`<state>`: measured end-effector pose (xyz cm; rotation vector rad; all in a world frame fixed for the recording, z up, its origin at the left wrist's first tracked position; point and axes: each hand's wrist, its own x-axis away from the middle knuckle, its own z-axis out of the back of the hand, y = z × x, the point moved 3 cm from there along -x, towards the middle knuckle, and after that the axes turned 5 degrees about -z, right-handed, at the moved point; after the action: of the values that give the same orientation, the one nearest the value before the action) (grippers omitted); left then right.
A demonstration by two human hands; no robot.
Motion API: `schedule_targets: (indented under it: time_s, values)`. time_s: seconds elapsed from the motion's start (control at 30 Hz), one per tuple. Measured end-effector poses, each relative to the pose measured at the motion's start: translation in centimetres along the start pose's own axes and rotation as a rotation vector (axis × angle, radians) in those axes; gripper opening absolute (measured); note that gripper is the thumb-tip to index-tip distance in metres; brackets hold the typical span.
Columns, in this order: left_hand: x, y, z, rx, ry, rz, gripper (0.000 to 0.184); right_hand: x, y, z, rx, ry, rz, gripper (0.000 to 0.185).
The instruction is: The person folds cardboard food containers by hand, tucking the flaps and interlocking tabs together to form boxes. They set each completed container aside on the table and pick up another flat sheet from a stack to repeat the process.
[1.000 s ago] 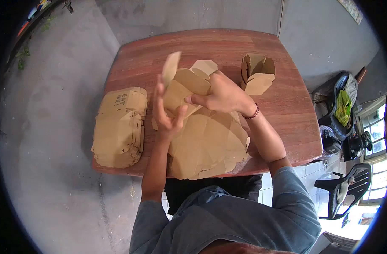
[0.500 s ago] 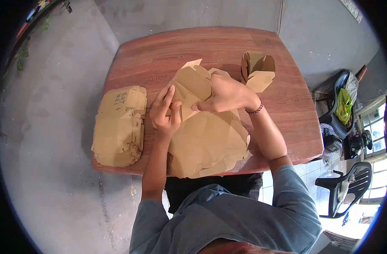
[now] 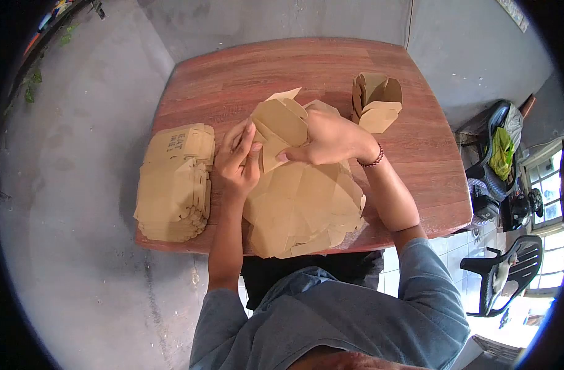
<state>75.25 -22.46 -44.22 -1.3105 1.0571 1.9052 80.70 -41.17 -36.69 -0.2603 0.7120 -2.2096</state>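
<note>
Between my hands is a partly folded brown cardboard food box (image 3: 281,125), its panels standing up and a flap sticking out at the far side. My left hand (image 3: 237,157) grips its left side, fingers behind the panel and thumb in front. My right hand (image 3: 331,137) is closed around the right side, with the thumb pressing the near panel. Some of its fingers are hidden behind the cardboard. Flat unfolded box blanks (image 3: 300,206) lie in a loose pile under and in front of the box, close to the table's near edge.
A neat stack of flat cardboard boxes (image 3: 174,185) with printed lettering sits at the left of the wooden table (image 3: 245,74). One folded open box (image 3: 380,114) stands at the back right. Beyond the table's right side is a dark plastic chair (image 3: 516,265).
The box's far flap has swung slightly to the right and its interior shows a little wider. My left fingers have shifted slightly leftward on the panel; both hands keep their hold.
</note>
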Motion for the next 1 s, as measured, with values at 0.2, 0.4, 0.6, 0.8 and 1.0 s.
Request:
schedule_targets:
  time_s: [0.2,0.4,0.6,0.8,1.0]
  values:
    - [0.2,-0.3,0.2,0.045,-0.026,0.039,0.034,-0.1,0.4,-0.7,-0.092,0.132,0.140,0.031]
    - [-0.4,0.0,-0.1,0.011,-0.117,-0.016,0.039,0.1,-0.1,-0.3,-0.105,0.065,0.081,0.037]
    - [-0.6,1.4,-1.7,-0.235,-0.219,-0.085,0.075,0.2,-1.8,0.3,-0.244,0.224,0.171,0.032]
    - [1.4,-0.9,-1.1,-0.262,-0.121,-0.145,0.093,1.3,-3.2,0.9,-0.173,-0.070,0.129,0.039]
    - [2.2,0.3,-0.2,-0.320,0.084,-0.230,0.092,2.0,-1.5,0.8,-0.733,-0.286,0.384,0.066]
